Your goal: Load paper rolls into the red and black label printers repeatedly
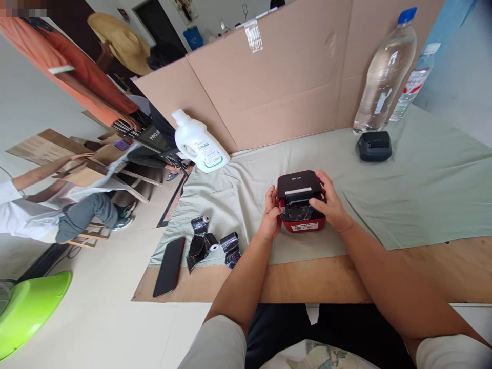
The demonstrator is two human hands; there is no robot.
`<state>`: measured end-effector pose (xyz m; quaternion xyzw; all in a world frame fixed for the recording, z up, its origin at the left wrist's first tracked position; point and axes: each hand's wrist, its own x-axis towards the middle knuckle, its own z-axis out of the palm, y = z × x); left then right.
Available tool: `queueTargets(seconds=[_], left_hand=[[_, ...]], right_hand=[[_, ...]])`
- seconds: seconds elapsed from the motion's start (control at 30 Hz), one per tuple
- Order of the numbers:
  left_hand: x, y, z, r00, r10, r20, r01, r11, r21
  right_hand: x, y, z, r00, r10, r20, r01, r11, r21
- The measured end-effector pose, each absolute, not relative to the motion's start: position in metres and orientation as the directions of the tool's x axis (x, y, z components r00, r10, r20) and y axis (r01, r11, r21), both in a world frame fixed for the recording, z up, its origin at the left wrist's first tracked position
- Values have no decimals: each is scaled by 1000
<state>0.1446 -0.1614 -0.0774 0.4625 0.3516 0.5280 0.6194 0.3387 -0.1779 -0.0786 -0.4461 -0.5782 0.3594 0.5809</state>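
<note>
A small red and black label printer [303, 224] sits on the cloth in front of me, its black top part raised over a dark opening at the front. My left hand [271, 218] grips its left side, with the thumb at the front edge. On the right side, my right hand [330, 205] holds the casing, fingers round the far corner and thumb over the opening. What the thumbs touch inside is too small to make out. Left of the printer lie several partly unwound rolls of dark film, among them one roll [229, 243] near my left forearm.
A black phone [169, 266] lies at the table's front left corner. Behind stand a white jug [202, 143], a cardboard panel [277, 82], a large water bottle [386, 77] and a smaller bottle [413, 84]. A dark case [374, 146] rests at right. Other people are at left.
</note>
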Motion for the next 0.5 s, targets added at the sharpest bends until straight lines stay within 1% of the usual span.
queueTargets(seconds=[0.07,0.13,0.23,0.3,0.37,0.43,0.47,0.5], left_hand=[[144,-161,-81,194,980,49,-326,17,945],[144,-161,-83,206,977,47,-332,25,943],[142,-162,-84,215,976,39,-331,36,943],[139,-164,-80,175,983,56,-275,-6,962],[135,-164,-70,82,989,124,-111,-115,987],[133,-161,-54,30,972,235,121,-237,964],[134,-158,-44,55,958,281,229,-286,930],[136,-153,-34,122,945,303,324,-327,888]], right_hand=[[338,-172,-88,198,936,292,-8,299,-954],[338,-167,-95,289,932,219,-75,250,-965],[337,-162,-102,309,944,119,-160,175,-971],[336,-161,-104,292,952,94,-197,156,-968],[334,-161,-106,291,952,93,-209,158,-965],[334,-160,-109,302,949,93,-216,163,-963],[334,-159,-110,308,947,93,-221,166,-961],[334,-158,-111,313,945,95,-226,171,-959]])
